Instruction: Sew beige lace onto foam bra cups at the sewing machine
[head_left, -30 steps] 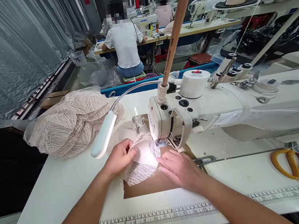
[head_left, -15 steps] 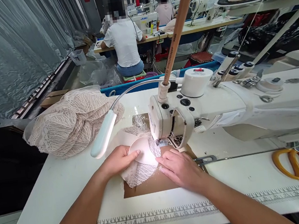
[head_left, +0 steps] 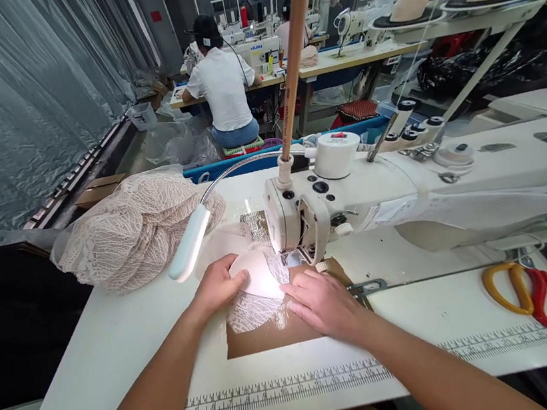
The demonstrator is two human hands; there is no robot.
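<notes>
A smooth pale bra cup lies on a piece of cream lace, their right edge close to the presser foot of the white sewing machine. My left hand grips the cup's left side, thumb on top and fingers underneath, out of sight. At the lower right edge, my right hand has its fingers curled together on the lace and cup border; its thumb is hidden. Brown board shows beneath the work. A lit lamp on a bendy neck shines from the left.
A pile of lace pieces sits at the table's back left. Scissors with yellow and red handles lie at right. A printed ruler runs along the front edge. Beyond, a person in a white shirt sits at another machine.
The view has shifted slightly, so the machine and scissors appear further left. Both hands keep their hold, and the lace's lower part lies a little differently.
</notes>
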